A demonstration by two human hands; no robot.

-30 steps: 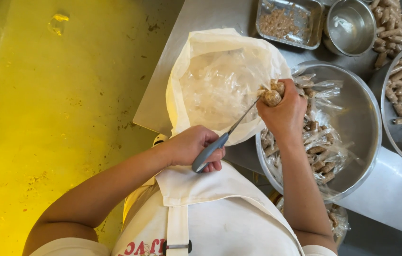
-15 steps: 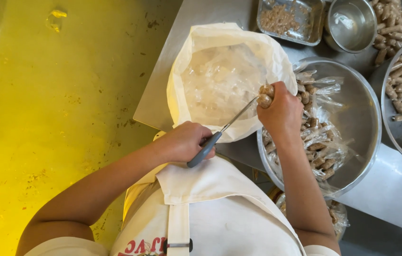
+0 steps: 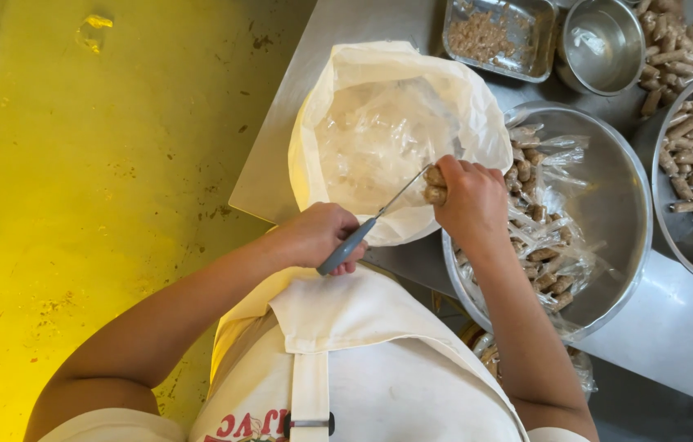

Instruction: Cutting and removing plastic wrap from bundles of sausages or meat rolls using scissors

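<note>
Head view: a grey-handled knife (image 3: 371, 225) is gripped in the left hand (image 3: 322, 236), fingers wrapped round the handle; a brown piece (image 3: 435, 186) is pinched by the right hand (image 3: 471, 200) over the white bag (image 3: 387, 135), beside a steel bowl (image 3: 625, 205)

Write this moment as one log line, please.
left hand: grips knife | right hand: holds sausage | blade at sausage, over bag

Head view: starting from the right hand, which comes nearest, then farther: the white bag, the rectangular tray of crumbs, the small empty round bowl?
1. white bag, just left of the right hand.
2. rectangular tray, above, at the table's far edge.
3. small round bowl, farthest, upper right.
</note>
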